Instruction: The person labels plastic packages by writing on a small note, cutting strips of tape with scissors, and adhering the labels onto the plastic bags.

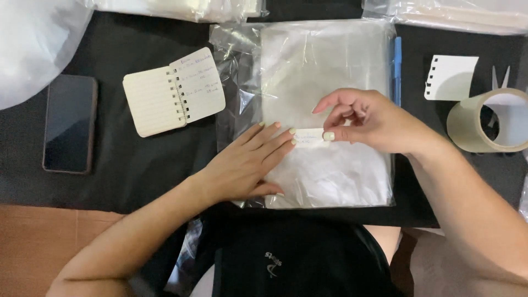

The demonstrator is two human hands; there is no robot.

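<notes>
a small white paper label (309,137) lies on the middle of a clear plastic bag (324,110) of pale cloth on the black mat (132,170). the right hand (368,122) pinches the label's right end between thumb and forefinger. the left hand (247,165) lies flat and open, fingertips pressing its left end. a spiral notebook (173,99), phone (70,124), blue pen (397,69) and tape roll (489,120) lie around.

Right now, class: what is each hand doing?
Left hand: open, flat, fingertips on the paper label.
Right hand: pinching the paper label on the plastic bag.
</notes>
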